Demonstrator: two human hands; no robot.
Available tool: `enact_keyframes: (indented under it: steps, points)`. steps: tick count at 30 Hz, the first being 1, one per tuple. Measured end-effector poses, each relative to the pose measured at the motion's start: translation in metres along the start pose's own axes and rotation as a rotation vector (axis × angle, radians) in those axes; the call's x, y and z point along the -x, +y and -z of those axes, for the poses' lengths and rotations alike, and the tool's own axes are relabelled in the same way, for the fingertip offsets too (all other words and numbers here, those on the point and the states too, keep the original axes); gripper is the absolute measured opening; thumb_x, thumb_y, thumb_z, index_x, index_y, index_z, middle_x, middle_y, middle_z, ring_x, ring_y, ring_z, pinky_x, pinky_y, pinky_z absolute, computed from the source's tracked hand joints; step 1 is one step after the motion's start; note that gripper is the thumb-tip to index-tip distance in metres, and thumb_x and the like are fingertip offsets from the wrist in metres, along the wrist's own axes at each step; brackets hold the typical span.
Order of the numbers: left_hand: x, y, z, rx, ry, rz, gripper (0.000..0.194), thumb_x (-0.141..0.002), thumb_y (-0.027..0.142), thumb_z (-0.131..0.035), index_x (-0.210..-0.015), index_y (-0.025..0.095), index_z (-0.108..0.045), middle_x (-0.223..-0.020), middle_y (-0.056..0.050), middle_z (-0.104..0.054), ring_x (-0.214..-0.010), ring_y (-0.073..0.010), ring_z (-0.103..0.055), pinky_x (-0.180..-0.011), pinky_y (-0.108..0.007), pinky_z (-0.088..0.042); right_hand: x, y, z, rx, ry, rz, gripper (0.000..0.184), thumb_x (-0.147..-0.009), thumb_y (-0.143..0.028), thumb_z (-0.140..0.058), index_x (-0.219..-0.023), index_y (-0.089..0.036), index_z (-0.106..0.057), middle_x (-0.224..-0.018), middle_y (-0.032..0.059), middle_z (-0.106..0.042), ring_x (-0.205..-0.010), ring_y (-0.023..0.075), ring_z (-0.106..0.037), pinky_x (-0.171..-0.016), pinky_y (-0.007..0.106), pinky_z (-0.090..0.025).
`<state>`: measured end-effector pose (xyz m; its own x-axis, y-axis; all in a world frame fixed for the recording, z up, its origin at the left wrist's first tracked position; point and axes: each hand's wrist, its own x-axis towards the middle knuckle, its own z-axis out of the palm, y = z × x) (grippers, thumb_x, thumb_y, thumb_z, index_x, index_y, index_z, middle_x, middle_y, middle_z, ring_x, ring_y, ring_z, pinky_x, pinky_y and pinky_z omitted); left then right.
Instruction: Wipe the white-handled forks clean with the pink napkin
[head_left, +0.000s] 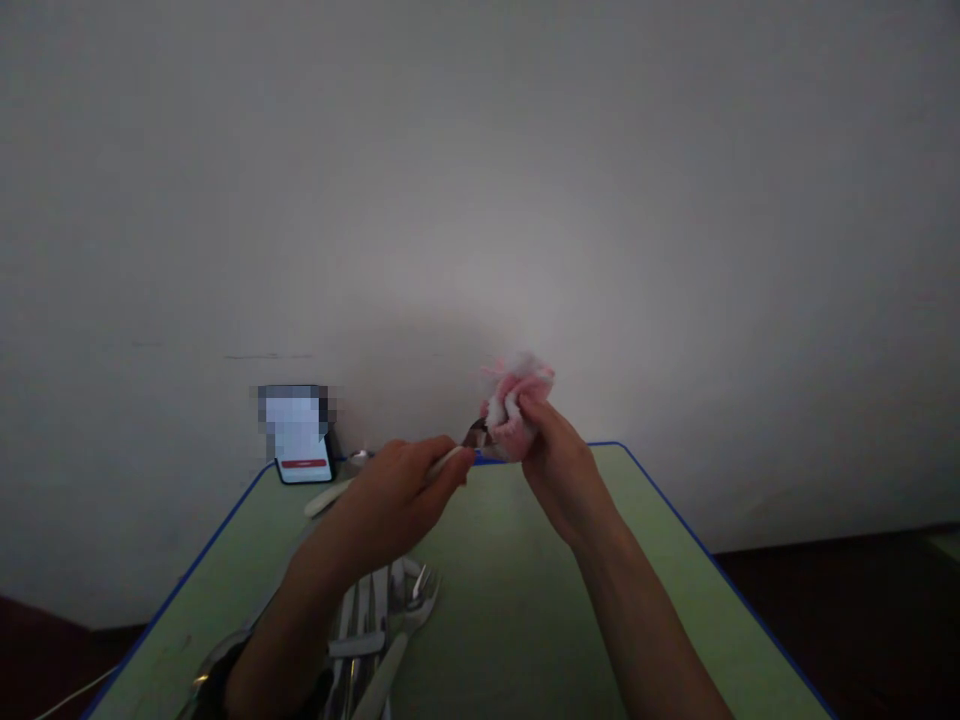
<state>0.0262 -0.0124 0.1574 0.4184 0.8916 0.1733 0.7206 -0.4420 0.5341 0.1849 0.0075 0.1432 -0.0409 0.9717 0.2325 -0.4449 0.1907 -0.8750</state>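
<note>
My left hand (409, 490) is closed around the pale handle (444, 463) of a piece of cutlery. Its metal neck (476, 434) runs into a crumpled pink-and-white cloth (517, 405), which hides the head, so I cannot tell its kind. The cloth is pinched in my right hand (559, 460), thumb on top, wrapped about the metal end. Both hands are raised above the far part of the table. Under my left forearm lies a pile of cutlery, with a white-handled fork (401, 645) at its right side.
The green table (502, 570) has a blue edge and stands against a pale wall (480, 200). A lit phone (304, 440) leans at the far left corner. Beside it lies a spoon with a pale handle (328, 497). A shiny metal object (217, 660) is partly hidden at lower left.
</note>
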Motion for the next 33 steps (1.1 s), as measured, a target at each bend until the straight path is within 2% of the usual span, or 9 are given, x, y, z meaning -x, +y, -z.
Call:
enact_keyframes:
  steps: [4,7,12,21,28,33]
  points:
    - [0.0,0.004,0.0,0.021,0.046,0.04,0.045,-0.092,0.044,-0.031,-0.073,0.017,-0.061,-0.055,0.002,-0.052,-0.051,-0.0117,-0.046,-0.052,-0.023,-0.027,0.005,-0.005,0.001,0.189,-0.032,0.007,0.021,-0.077,-0.038,-0.063,-0.087,-0.02,-0.068,-0.083,-0.0011,-0.07,-0.077,0.0149,-0.061,-0.078,0.027,-0.045]
    - [-0.001,0.005,-0.002,0.012,0.038,0.05,0.044,-0.092,0.043,-0.031,-0.074,0.017,-0.061,-0.055,0.002,-0.052,-0.052,-0.0122,-0.046,-0.054,-0.023,-0.027,0.006,-0.005,0.003,0.298,-0.029,0.032,0.022,-0.075,-0.038,-0.064,-0.084,-0.018,-0.066,-0.08,0.0001,-0.069,-0.073,0.0141,-0.059,-0.072,0.026,-0.046]
    - [-0.001,0.006,-0.006,0.021,0.033,0.074,0.043,-0.091,0.043,-0.031,-0.074,0.018,-0.061,-0.056,0.001,-0.053,-0.054,-0.0134,-0.049,-0.056,-0.024,-0.029,0.002,-0.001,0.01,0.41,0.01,0.115,0.025,-0.072,-0.036,-0.067,-0.087,-0.016,-0.064,-0.085,0.0034,-0.069,-0.072,0.0144,-0.061,-0.068,0.027,-0.048]
    - [-0.002,0.009,-0.001,0.012,0.021,0.093,0.042,-0.09,0.042,-0.03,-0.071,0.018,-0.059,-0.052,0.003,-0.046,-0.051,-0.0124,-0.044,-0.056,-0.025,-0.026,0.002,0.0,0.008,0.575,0.084,0.16,0.022,-0.074,-0.036,-0.063,-0.082,-0.015,-0.064,-0.072,0.0031,-0.066,-0.065,0.0154,-0.06,-0.062,0.027,-0.049]
    - [-0.001,0.001,0.001,-0.054,-0.009,0.152,0.038,-0.087,0.04,-0.03,-0.064,0.019,-0.052,-0.054,0.002,-0.047,-0.051,-0.0122,-0.042,-0.051,-0.024,-0.023,0.003,-0.003,0.007,0.383,-0.005,0.059,0.024,-0.071,-0.034,-0.066,-0.086,-0.016,-0.067,-0.074,0.0026,-0.07,-0.07,0.0179,-0.065,-0.066,0.029,-0.051]
    - [0.0,-0.006,0.001,-0.054,-0.006,0.202,0.032,-0.086,0.035,-0.033,-0.063,0.019,-0.05,-0.055,0.001,-0.054,-0.05,-0.0125,-0.048,-0.049,-0.023,-0.026,0.0,-0.002,0.013,0.277,0.073,0.088,0.025,-0.07,-0.031,-0.068,-0.09,-0.016,-0.066,-0.089,0.0047,-0.072,-0.078,0.0167,-0.066,-0.075,0.03,-0.05]
